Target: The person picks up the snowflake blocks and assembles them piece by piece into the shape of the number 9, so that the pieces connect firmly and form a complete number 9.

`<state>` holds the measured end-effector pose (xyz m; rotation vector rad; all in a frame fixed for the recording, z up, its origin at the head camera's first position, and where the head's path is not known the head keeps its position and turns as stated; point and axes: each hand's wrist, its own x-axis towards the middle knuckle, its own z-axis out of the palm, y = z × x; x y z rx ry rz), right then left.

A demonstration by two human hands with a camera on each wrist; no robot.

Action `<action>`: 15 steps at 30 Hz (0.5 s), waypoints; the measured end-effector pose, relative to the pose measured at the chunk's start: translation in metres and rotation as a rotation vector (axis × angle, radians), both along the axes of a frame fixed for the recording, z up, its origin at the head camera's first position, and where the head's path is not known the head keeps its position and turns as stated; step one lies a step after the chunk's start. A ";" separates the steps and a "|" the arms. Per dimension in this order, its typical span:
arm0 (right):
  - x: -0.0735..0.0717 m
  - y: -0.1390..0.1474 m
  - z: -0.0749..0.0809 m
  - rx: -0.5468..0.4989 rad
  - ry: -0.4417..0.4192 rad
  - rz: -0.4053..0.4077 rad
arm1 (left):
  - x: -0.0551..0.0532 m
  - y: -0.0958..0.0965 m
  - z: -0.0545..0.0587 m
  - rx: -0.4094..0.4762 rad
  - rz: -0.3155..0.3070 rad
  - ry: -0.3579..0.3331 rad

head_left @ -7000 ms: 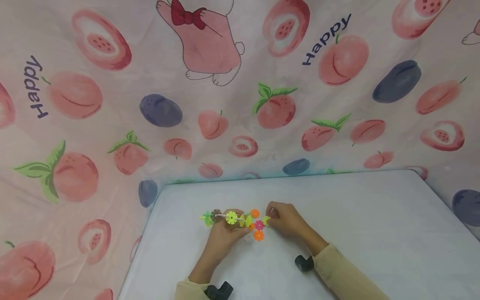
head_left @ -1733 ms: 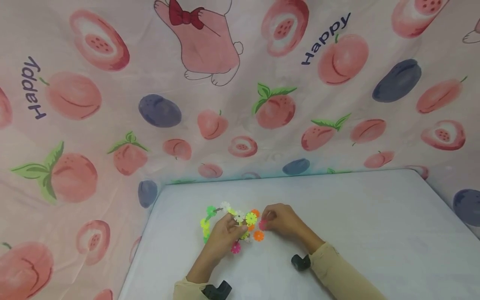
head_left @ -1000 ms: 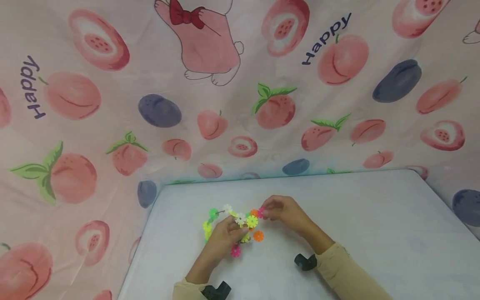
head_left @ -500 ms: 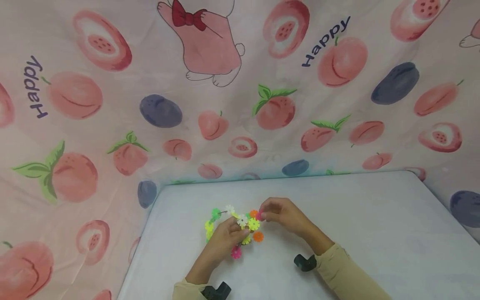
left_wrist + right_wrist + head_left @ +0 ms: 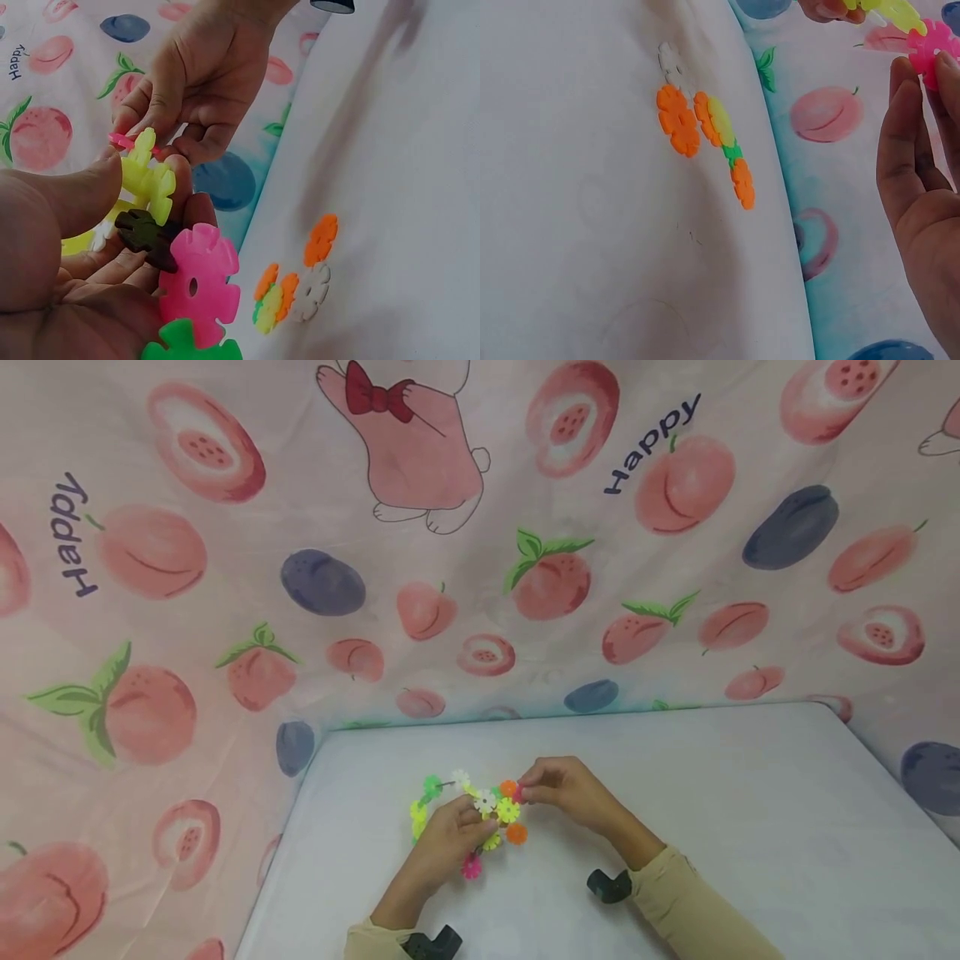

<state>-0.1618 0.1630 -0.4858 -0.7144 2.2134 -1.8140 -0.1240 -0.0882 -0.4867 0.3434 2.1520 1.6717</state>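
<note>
My left hand grips a curved chain of linked flower-shaped plastic discs between thumb and fingers, above the table. In the left wrist view the chain shows a yellow disc, a dark brown disc, a pink disc and a green disc. Part of it is hidden behind my left thumb and palm. My right hand pinches another pink disc by its edge. That disc meets the tip of a yellow disc at the chain's end.
Loose discs lie on the white table below my hands: an orange disc, a white disc, a yellow disc, another orange disc and others. A fruit-print cloth hangs behind the table.
Earlier my right hand held a yellow disc at the chain, then took the pink disc from among the loose ones and brought it to the chain's end. The chain has turned in my left hand.
</note>
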 end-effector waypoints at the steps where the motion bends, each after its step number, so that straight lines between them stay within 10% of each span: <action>1: 0.000 0.000 -0.001 -0.011 0.006 0.000 | 0.000 0.000 0.000 0.003 0.000 0.003; 15: 0.004 -0.004 -0.006 -0.124 0.048 -0.033 | 0.001 0.004 0.005 0.073 0.033 0.002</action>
